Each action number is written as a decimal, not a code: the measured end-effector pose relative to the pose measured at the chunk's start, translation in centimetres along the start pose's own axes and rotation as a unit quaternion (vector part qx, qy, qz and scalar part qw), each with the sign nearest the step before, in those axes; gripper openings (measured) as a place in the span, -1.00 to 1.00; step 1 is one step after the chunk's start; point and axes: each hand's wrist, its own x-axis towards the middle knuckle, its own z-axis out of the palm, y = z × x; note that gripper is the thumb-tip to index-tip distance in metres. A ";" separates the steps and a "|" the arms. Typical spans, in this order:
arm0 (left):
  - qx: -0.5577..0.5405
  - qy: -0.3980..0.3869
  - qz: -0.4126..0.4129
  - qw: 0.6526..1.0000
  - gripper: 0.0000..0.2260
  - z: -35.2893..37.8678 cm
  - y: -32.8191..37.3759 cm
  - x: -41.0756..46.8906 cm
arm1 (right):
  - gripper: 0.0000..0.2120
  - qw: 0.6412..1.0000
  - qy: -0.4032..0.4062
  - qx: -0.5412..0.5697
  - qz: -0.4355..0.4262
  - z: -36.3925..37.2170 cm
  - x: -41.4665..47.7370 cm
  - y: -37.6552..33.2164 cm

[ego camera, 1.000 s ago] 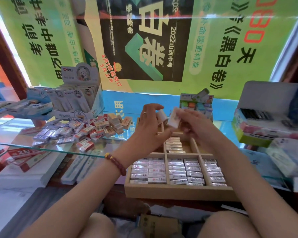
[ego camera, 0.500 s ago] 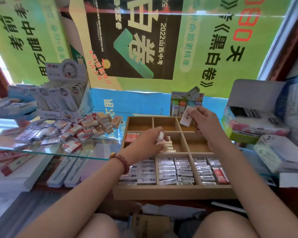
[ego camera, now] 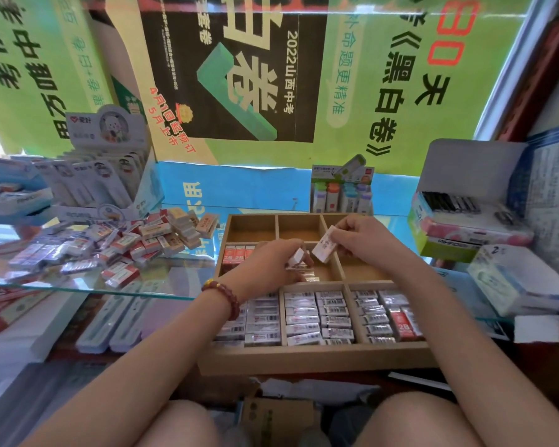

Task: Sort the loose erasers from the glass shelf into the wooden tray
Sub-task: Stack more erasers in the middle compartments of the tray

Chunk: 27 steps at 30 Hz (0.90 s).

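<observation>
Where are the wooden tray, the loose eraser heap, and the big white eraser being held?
wooden tray (ego camera: 317, 360): head view, its bare front wall.
loose eraser heap (ego camera: 117, 250): head view, middle of the heap.
big white eraser (ego camera: 325, 247): head view, its printed flat face.

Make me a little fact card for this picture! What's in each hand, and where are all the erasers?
Left hand: pinches a small white eraser over the tray's middle compartment
Right hand: holds a bigger white eraser above the tray
Wooden tray: front row packed with erasers, two back compartments empty
Loose pile: lies on the glass shelf, left of the tray
</observation>
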 end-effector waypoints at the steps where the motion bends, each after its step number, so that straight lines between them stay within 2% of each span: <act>1: 0.010 0.000 0.001 1.000 -0.78 0.0 0.0 0.0 | -0.85 1.000 -0.008 -0.007 0.003 -0.1 0.0 0.1; 8: -0.009 0.007 -0.013 1.000 -0.74 0.2 -0.4 0.1 | -0.91 0.998 -0.067 0.014 0.009 -0.1 -0.2 0.5; 14: -0.057 0.021 0.024 0.998 -0.74 0.3 -0.7 -0.3 | -0.89 1.000 -0.013 0.010 0.015 -0.2 0.1 0.5; 17: -0.041 0.016 0.061 0.997 -0.80 0.6 -0.3 -0.2 | -0.90 1.000 -0.003 -0.003 0.022 0.0 0.1 0.3; 23: 0.001 0.035 0.061 0.998 -0.82 1.0 -0.3 0.1 | -0.87 0.999 0.013 0.007 0.042 0.3 0.1 -0.3; 27: -0.109 0.076 0.007 0.991 -0.91 0.8 -0.1 -0.1 | -0.91 0.997 0.025 0.033 0.059 -0.1 -0.2 -0.3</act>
